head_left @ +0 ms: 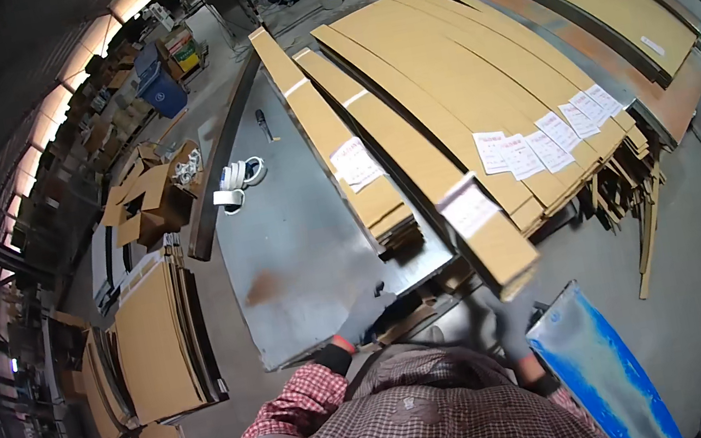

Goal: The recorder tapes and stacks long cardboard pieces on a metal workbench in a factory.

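Observation:
My left hand (367, 313), in a grey glove, is at the near edge of the grey metal table (299, 247). Its fingers are partly stretched out and nothing shows in them. Also gloved, my right hand (512, 327) is low beside the near end of a long strapped bundle of cardboard strips (412, 142), and motion smears its fingers. Whether it touches the bundle I cannot tell. A white paper label lies on that bundle, whose near end juts past the table edge. To its left lies a second strapped bundle (324, 120), also labelled.
Wide cardboard stacks (454, 60) with paper sheets fill the table's right side. Tape rolls (240, 177) and a dark-handled tool (263, 125) lie on the left. A blue-and-white panel (602, 367) is at my right. Cardboard sheets (157, 347) and an open box (149, 203) stand left.

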`<state>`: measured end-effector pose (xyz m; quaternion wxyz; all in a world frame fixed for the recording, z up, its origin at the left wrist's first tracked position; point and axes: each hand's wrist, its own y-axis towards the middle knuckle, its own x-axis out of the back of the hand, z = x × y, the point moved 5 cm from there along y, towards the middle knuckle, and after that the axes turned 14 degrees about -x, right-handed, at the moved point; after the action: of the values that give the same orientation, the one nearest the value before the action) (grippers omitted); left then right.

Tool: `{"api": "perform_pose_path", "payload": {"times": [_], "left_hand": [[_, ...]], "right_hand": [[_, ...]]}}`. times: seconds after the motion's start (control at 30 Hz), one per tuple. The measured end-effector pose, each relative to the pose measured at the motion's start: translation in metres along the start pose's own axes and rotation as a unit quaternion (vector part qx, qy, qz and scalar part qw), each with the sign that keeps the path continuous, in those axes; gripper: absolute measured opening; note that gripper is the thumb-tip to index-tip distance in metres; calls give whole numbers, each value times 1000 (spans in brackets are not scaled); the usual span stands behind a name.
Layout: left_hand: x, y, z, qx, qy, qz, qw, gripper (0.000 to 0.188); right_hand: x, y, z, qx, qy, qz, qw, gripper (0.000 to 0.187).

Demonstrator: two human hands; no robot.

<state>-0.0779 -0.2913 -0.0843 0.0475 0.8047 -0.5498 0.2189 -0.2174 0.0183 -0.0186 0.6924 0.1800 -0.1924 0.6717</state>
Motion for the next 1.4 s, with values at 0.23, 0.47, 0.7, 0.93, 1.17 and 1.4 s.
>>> {"api": "perform_pose_path", "payload": {"times": [0.23, 0.47, 0.7, 0.93, 1.17, 1.4], "left_hand": [[18, 72, -24, -69, 276, 39, 958, 62], [33, 67, -149, 73, 253, 62, 963, 50], [37, 68, -131, 38, 207, 39, 977, 44], [57, 18, 56, -49, 23, 53, 997, 42], [-1, -12, 15, 96, 148, 77, 981, 21], [-139, 95, -190, -95, -250, -114, 957, 53]], "right_hand": [[-155, 49, 62, -111, 189, 172, 961, 66], [-149, 103, 9, -11, -70, 328, 942, 61], [-137, 125, 77, 26, 45, 416, 908, 73], [-148, 77, 70, 37, 16, 453, 891, 67], [-17, 78, 68, 127, -8, 407, 905, 32], [145, 165, -176, -87, -67, 314, 943, 21]]}}
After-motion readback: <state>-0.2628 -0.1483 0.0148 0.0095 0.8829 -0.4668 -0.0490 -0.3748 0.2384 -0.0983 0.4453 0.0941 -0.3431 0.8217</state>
